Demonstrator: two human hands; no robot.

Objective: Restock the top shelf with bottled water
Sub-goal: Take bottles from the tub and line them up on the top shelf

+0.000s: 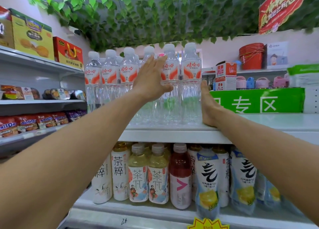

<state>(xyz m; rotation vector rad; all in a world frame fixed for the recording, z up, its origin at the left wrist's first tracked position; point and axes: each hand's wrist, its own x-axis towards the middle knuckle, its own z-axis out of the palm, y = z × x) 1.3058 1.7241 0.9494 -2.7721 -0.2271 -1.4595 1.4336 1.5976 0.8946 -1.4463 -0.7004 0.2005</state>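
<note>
Water bottles (110,73) stand upright in a tight row on the top shelf (172,135), white caps, red-and-white labels. Left hand (151,78) flat, fingers straight, palm pressed against the front of the row near its right end. Right hand (208,104) flat on edge, fingers straight, against the right side of the rightmost bottle (190,83), heel near the shelf. Neither grips anything. Tea drinks (138,173) fill the shelf below.

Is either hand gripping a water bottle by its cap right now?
No: the left hand lies flat against the water bottles and the right hand presses their side, fingers straight.
</note>
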